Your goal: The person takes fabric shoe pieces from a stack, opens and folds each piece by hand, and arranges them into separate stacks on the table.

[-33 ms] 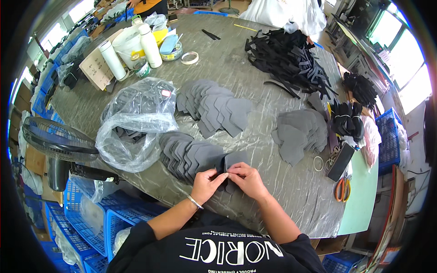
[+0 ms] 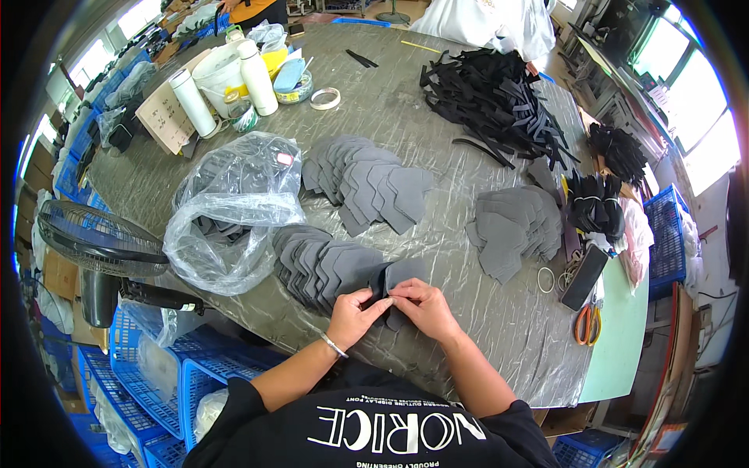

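Lower centre of the frame, left hand (image 2: 353, 313) and right hand (image 2: 422, 306) both pinch one grey piece (image 2: 399, 273) beside the fanned stack (image 2: 320, 264) on the bench (image 2: 437, 156)

Orange-handled scissors (image 2: 587, 324), a tape roll (image 2: 325, 98), perhaps bottles (image 2: 258, 76).

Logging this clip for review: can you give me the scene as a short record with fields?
setting: work table under crinkled clear plastic sheet
left hand: pinching a grey shaped piece
right hand: pinching the same piece
near hands: fanned grey stack
left of that: clear plastic bag
far side: black strip pile
right edge: orange scissors
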